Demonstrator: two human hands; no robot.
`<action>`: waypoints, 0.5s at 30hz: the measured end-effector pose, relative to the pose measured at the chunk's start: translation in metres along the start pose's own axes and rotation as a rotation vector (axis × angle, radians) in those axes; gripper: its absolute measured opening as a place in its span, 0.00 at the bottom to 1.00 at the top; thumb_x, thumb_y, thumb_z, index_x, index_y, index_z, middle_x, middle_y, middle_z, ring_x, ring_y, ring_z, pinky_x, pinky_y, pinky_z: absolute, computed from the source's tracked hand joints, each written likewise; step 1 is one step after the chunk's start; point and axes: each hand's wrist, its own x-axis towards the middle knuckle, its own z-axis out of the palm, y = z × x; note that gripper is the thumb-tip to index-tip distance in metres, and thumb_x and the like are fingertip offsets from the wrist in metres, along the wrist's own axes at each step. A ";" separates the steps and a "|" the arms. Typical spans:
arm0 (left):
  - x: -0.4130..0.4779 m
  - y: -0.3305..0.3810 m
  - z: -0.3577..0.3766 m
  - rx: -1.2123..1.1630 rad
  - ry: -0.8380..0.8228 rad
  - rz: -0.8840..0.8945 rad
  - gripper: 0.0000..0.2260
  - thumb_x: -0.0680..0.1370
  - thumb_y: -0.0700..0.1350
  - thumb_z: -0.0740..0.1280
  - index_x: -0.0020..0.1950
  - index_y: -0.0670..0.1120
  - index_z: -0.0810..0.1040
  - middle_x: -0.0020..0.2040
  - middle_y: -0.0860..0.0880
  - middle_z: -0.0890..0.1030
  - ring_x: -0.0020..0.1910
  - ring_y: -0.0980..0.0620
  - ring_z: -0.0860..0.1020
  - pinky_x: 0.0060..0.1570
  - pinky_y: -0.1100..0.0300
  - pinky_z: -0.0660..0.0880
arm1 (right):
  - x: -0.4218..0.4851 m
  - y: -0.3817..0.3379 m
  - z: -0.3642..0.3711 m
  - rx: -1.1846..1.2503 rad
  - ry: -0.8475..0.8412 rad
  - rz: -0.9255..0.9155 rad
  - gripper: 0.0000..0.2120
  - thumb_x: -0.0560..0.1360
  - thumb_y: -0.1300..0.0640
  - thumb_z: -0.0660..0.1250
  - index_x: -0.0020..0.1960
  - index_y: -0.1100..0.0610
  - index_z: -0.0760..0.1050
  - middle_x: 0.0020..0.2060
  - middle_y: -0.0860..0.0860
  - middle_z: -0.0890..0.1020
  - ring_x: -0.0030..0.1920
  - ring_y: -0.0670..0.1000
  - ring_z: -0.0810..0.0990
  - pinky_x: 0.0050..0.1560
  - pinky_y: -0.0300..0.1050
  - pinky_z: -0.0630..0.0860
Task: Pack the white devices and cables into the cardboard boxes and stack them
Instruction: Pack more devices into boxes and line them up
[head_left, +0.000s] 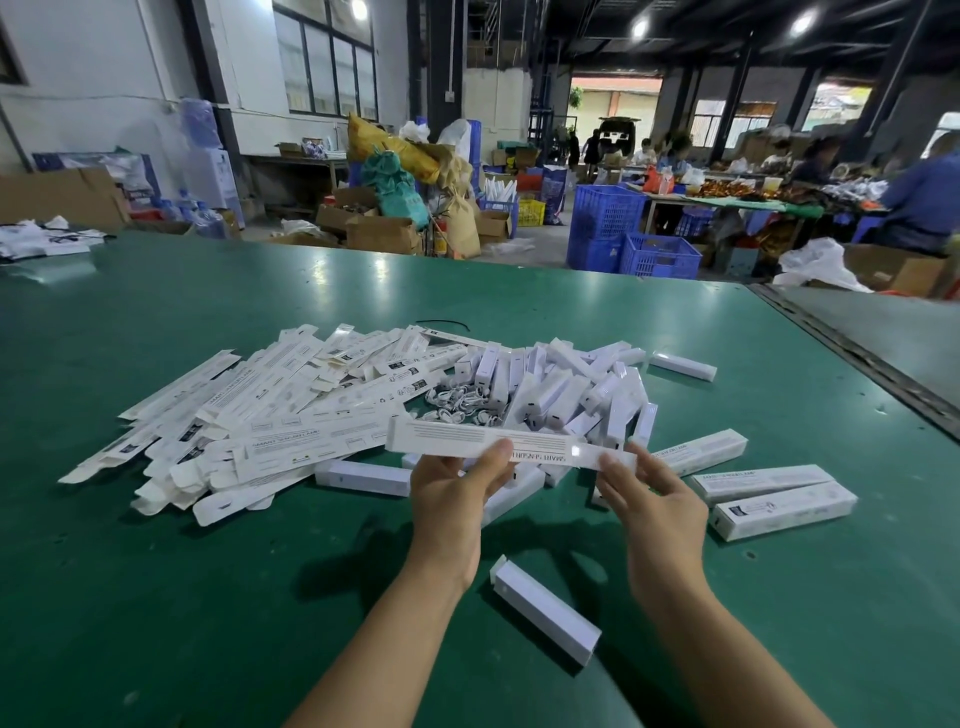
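Across the green table (156, 597), flattened cartons (223, 415) lay at left, coiled cables (457, 404) and white devices (556, 395) at centre. Left hand (449, 499) and right hand (657, 501) both pinched the same flat carton (457, 441) above them; closed boxes (784, 512) lay at right, blue crates (605, 213) on the warehouse floor behind.

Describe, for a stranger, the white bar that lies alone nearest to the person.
Look at the large green table, on its near side. Between the person's two forearms lies a long white rectangular bar. Unlike the bars in the pile, it lies alone, touching nothing.
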 end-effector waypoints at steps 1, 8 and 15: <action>0.000 0.000 0.001 0.000 -0.001 0.001 0.11 0.74 0.33 0.72 0.55 0.34 0.76 0.56 0.34 0.82 0.56 0.36 0.82 0.53 0.48 0.82 | 0.000 -0.001 0.000 -0.001 -0.016 -0.003 0.16 0.72 0.61 0.74 0.60 0.55 0.80 0.54 0.54 0.84 0.46 0.49 0.86 0.58 0.47 0.78; -0.004 -0.002 0.003 -0.014 -0.001 -0.005 0.10 0.74 0.33 0.73 0.53 0.36 0.77 0.54 0.36 0.83 0.55 0.40 0.83 0.52 0.52 0.82 | -0.006 -0.004 0.003 -0.064 -0.095 -0.015 0.09 0.77 0.60 0.69 0.56 0.54 0.79 0.43 0.53 0.86 0.29 0.49 0.81 0.29 0.38 0.77; -0.005 0.000 0.003 -0.036 -0.040 -0.004 0.13 0.67 0.41 0.76 0.49 0.40 0.79 0.52 0.38 0.84 0.54 0.42 0.84 0.51 0.52 0.81 | -0.013 -0.010 0.004 -0.088 -0.352 0.053 0.18 0.71 0.35 0.66 0.57 0.40 0.80 0.46 0.45 0.84 0.23 0.50 0.74 0.24 0.40 0.66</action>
